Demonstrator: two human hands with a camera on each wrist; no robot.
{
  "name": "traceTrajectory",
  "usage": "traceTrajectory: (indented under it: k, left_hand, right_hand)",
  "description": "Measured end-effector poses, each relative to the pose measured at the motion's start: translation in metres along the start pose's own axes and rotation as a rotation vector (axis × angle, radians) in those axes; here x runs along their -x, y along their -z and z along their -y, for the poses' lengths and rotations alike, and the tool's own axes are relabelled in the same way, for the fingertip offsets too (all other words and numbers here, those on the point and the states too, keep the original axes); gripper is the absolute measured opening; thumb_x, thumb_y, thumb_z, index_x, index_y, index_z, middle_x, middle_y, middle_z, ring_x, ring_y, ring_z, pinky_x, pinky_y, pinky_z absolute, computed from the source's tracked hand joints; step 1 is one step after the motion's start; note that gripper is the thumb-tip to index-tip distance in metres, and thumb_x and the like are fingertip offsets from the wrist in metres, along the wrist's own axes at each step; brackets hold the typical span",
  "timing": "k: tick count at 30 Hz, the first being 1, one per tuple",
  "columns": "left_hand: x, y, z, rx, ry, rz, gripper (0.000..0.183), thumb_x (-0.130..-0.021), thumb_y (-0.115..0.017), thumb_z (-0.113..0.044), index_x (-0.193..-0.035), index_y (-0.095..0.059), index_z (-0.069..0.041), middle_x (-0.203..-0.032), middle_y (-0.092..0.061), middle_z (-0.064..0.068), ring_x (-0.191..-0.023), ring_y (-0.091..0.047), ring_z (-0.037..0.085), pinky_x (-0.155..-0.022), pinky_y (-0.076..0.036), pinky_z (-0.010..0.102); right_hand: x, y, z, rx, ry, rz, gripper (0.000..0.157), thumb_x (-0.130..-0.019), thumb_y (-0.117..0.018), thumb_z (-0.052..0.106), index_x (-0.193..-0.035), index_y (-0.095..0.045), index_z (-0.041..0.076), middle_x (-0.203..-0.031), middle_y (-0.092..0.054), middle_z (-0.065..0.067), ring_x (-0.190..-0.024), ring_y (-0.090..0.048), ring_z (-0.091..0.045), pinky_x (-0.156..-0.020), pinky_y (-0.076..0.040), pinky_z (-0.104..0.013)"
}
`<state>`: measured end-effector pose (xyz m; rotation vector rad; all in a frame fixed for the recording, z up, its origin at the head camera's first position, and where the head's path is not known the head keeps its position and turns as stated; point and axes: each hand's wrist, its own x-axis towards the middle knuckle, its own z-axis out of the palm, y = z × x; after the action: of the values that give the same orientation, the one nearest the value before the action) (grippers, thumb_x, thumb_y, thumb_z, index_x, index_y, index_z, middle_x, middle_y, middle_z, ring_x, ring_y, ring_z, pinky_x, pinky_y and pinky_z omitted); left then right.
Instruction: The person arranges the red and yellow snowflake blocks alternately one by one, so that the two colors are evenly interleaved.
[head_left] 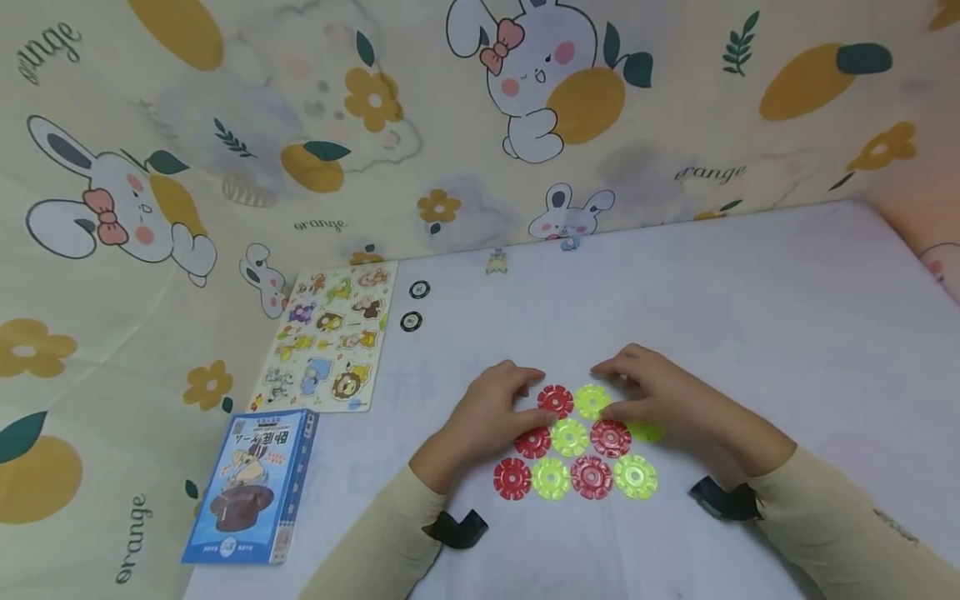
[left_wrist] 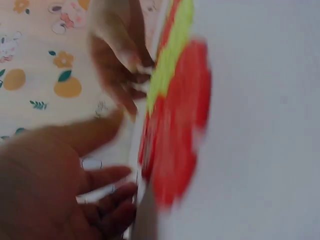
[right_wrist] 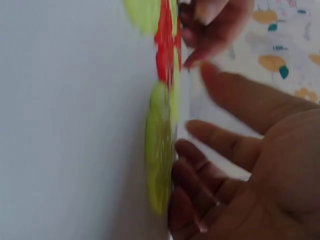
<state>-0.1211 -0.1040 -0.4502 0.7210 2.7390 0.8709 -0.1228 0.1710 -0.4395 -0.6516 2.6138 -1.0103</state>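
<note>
Flat red and yellow-green scalloped poker-chip-like discs lie in alternating rows on the white tabletop. My left hand (head_left: 489, 408) is at the left of the rows, its thumb by the lower edge of the top red disc (head_left: 555, 401), partly covering the red disc (head_left: 533, 443) below. On the opposite side is my right hand (head_left: 660, 396), thumb beside the top yellow-green disc (head_left: 592, 402) and palm over part of another yellow-green disc (head_left: 647, 432). Thumb and fingers are spread apart on both hands, with nothing gripped. In the wrist views the discs look blurred.
A blue box (head_left: 251, 487) stands at the left, near an animal picture board (head_left: 327, 337). Two black-and-white round chips (head_left: 411, 322) lie beside the board. Small figures (head_left: 497, 261) sit at the back edge. A printed rabbit-and-orange cloth (head_left: 420, 150) hangs behind.
</note>
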Motion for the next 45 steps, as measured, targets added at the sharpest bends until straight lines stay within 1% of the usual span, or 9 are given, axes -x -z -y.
traceTrajectory:
  k: [6, 13, 21, 26, 28, 32, 37, 42, 45]
  left_hand:
    - [-0.006, -0.009, -0.007, -0.023, -0.005, -0.064, 0.043, -0.078, -0.077, -0.045, -0.112, -0.062, -0.024, -0.09, -0.052, -0.011, -0.081, -0.046, 0.005, -0.065, -0.044, 0.024]
    - [-0.006, -0.002, 0.001, 0.228, 0.079, -0.094, 0.029, -0.084, -0.075, -0.028, -0.104, -0.055, -0.026, -0.085, -0.059, -0.012, -0.068, -0.055, 0.01, -0.055, -0.05, 0.026]
    - [-0.017, 0.022, 0.051, 0.209, 0.163, -0.384, 0.026, -0.087, -0.072, -0.02, -0.11, -0.06, -0.02, -0.083, -0.062, -0.008, -0.066, -0.055, 0.011, -0.057, -0.047, 0.031]
    - [-0.02, 0.022, 0.076, 0.107, 0.193, -0.528, 0.029, -0.084, -0.075, -0.016, -0.111, -0.065, -0.016, -0.098, -0.061, -0.004, -0.085, -0.055, 0.01, -0.073, -0.047, 0.028]
    - [-0.017, 0.023, 0.077, 0.055, 0.161, -0.488, 0.029, -0.085, -0.074, -0.016, -0.113, -0.067, -0.015, -0.109, -0.061, -0.004, -0.096, -0.054, 0.011, -0.082, -0.046, 0.028]
    - [-0.007, 0.027, 0.072, -0.121, 0.076, -0.308, 0.037, -0.091, -0.066, -0.022, -0.127, -0.064, -0.015, -0.134, -0.053, -0.005, -0.112, -0.047, 0.017, -0.09, -0.041, 0.036]
    - [0.002, 0.028, 0.064, -0.36, 0.065, -0.098, 0.052, -0.099, -0.048, -0.034, -0.148, -0.037, -0.022, -0.155, -0.024, -0.01, -0.133, -0.029, 0.022, -0.091, -0.034, 0.044]
    - [0.002, 0.025, 0.063, -0.363, 0.068, -0.057, 0.056, -0.1, -0.042, -0.038, -0.152, -0.027, -0.023, -0.158, -0.012, -0.01, -0.142, -0.012, 0.025, -0.095, -0.027, 0.048]
    - [0.002, 0.023, 0.064, -0.349, 0.072, -0.068, 0.06, -0.099, -0.045, -0.041, -0.153, -0.026, -0.023, -0.158, -0.011, -0.01, -0.143, -0.009, 0.024, -0.098, -0.024, 0.05]
  right_hand:
    - [-0.005, -0.007, 0.007, 0.053, -0.015, -0.038, 0.04, -0.075, -0.083, 0.026, -0.109, -0.066, 0.015, -0.103, -0.054, 0.001, -0.1, -0.047, -0.021, -0.081, -0.046, -0.04]
    - [-0.006, -0.003, 0.013, -0.12, -0.122, -0.027, 0.028, -0.082, -0.077, 0.021, -0.102, -0.058, 0.018, -0.088, -0.058, 0.001, -0.083, -0.053, -0.02, -0.07, -0.049, -0.032]
    - [-0.03, 0.01, 0.023, -0.244, -0.188, -0.078, 0.02, -0.092, -0.066, 0.015, -0.109, -0.058, 0.015, -0.092, -0.056, -0.008, -0.073, -0.061, -0.022, -0.064, -0.054, -0.033]
    - [-0.057, 0.011, 0.026, -0.31, -0.203, -0.074, 0.019, -0.094, -0.061, 0.011, -0.113, -0.057, 0.012, -0.096, -0.054, -0.011, -0.075, -0.064, -0.024, -0.068, -0.053, -0.036]
    - [-0.067, 0.009, 0.027, -0.336, -0.216, -0.065, 0.021, -0.094, -0.06, 0.009, -0.115, -0.057, 0.011, -0.098, -0.054, -0.012, -0.078, -0.063, -0.025, -0.07, -0.053, -0.037]
    - [-0.078, 0.004, 0.027, -0.252, -0.214, -0.053, 0.031, -0.093, -0.061, 0.01, -0.124, -0.056, 0.011, -0.11, -0.055, -0.011, -0.095, -0.058, -0.025, -0.082, -0.049, -0.04]
    - [-0.069, 0.003, 0.029, 0.06, -0.128, -0.005, 0.05, -0.092, -0.065, 0.021, -0.138, -0.05, 0.011, -0.138, -0.044, -0.011, -0.123, -0.043, -0.031, -0.099, -0.038, -0.05]
    - [-0.054, -0.003, 0.036, 0.415, 0.038, 0.136, 0.071, -0.088, -0.066, 0.043, -0.147, -0.04, 0.014, -0.154, -0.027, -0.009, -0.137, -0.024, -0.037, -0.101, -0.031, -0.06]
    - [-0.052, -0.008, 0.039, 0.496, 0.072, 0.18, 0.078, -0.087, -0.064, 0.051, -0.15, -0.034, 0.015, -0.157, -0.021, -0.006, -0.14, -0.017, -0.037, -0.1, -0.025, -0.065]
